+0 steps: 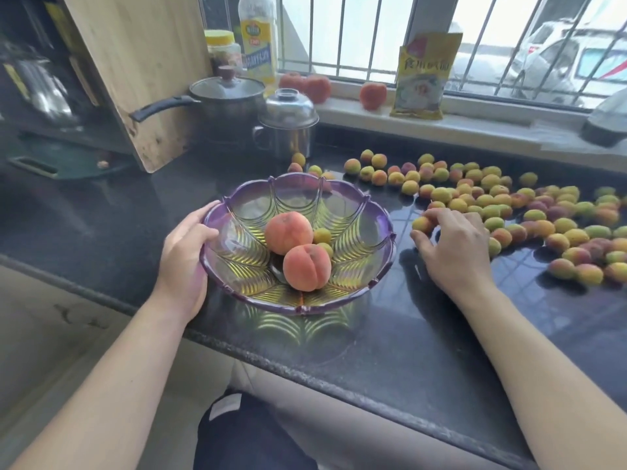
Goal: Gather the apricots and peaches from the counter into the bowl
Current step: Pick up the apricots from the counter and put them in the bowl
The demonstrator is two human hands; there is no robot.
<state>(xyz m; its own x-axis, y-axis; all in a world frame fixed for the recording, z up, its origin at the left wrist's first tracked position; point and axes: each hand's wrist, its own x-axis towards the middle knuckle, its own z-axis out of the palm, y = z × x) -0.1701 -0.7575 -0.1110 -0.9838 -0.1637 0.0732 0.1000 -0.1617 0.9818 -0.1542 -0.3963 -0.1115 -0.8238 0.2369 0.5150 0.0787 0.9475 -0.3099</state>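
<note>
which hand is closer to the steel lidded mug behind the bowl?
Left, though narrowly. The left hand holds the bowl rim, below-left of the steel lidded mug; the right hand sits among the apricots, farther off to the lower right.

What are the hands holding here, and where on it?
The left hand grips the purple bowl by its left rim. The right hand curls over apricots on the counter; whether any is held cannot be told.

Purple-rimmed clear bowl (380, 218) with ribbed fan pattern — orange-pink peaches (288, 233), yellow-green blushed apricots (509, 205), black counter (390, 334).
</note>
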